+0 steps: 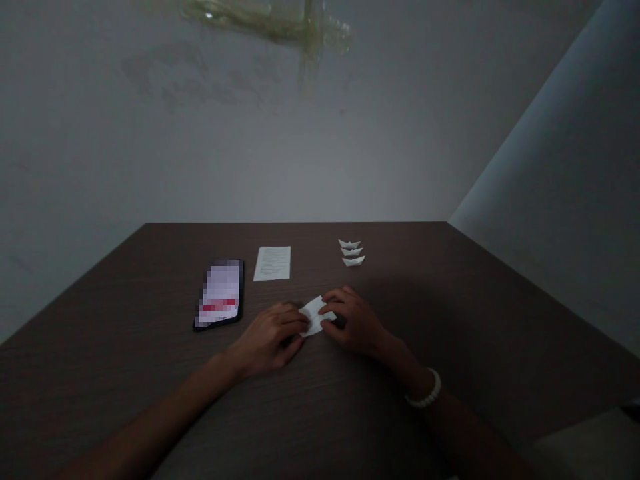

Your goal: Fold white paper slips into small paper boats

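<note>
A: What fills the background?
B: A grey wall (350,153), standing behind a dark wood-grain table (150,267).
A: And the mark overhead?
B: A glossy yellow-green streak (255,20) running across the upper wall.
A: Who is at work?
B: A person seated or standing unseen, bare forearms extended over the tabletop, left hand (270,337) and right hand (357,323) close together, fingers bent, neither clenched.
A: Beside them?
B: A phone (220,293), screen lit and pixelated, lies left of the hands; a printed sheet (273,263) lies beyond them, its text too small to read.
A: Where is the work itself?
B: A small white paper (313,317), creased, sits between the hands near mid-table. Left fingertips cover its left end; right fingertips touch its right side. Whether either hand pinches or merely presses, one cannot tell.
A: Smaller details?
B: A pale beaded bracelet (431,399) rings the right wrist. Farther back, three folded paper boats (352,253) stand in a close column.
</note>
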`<state>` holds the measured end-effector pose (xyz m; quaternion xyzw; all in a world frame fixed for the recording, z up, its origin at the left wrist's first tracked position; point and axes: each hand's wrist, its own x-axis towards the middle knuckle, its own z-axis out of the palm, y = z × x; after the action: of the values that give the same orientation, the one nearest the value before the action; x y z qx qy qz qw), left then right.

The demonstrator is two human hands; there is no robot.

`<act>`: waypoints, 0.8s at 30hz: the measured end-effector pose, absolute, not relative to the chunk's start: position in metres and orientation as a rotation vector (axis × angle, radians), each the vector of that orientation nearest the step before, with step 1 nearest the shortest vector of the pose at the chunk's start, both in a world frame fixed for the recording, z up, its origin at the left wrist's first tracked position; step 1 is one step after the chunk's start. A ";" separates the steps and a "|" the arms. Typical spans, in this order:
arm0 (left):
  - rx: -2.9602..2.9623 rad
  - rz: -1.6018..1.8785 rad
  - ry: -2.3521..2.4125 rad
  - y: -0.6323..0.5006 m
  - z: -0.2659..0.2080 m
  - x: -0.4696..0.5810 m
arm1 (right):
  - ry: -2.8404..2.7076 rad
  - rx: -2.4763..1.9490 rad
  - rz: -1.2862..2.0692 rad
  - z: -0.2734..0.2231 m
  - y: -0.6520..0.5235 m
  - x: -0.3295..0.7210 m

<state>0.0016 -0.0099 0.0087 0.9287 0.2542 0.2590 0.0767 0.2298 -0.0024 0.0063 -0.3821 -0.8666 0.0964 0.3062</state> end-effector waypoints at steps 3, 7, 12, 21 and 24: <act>2.776 0.758 0.751 -0.011 0.013 0.003 | -2.297 -1.044 0.288 0.003 -0.002 0.230; 2.769 0.736 0.759 -0.012 0.015 0.003 | -2.285 -1.070 0.292 0.001 -0.001 0.230; 2.770 0.741 0.754 -0.013 0.016 0.004 | -2.275 -1.109 0.290 -0.001 -0.001 0.229; 2.799 0.736 0.812 -0.013 0.014 0.003 | -2.263 -1.152 0.300 0.001 -0.003 0.227; 2.794 0.753 0.808 -0.012 0.013 0.004 | -2.251 -1.184 0.297 0.001 -0.005 0.225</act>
<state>0.0036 -0.0122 0.0132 0.9277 0.2684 0.2502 0.0685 0.2255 -0.0046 0.0012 -0.4429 -0.8424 0.1112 0.2862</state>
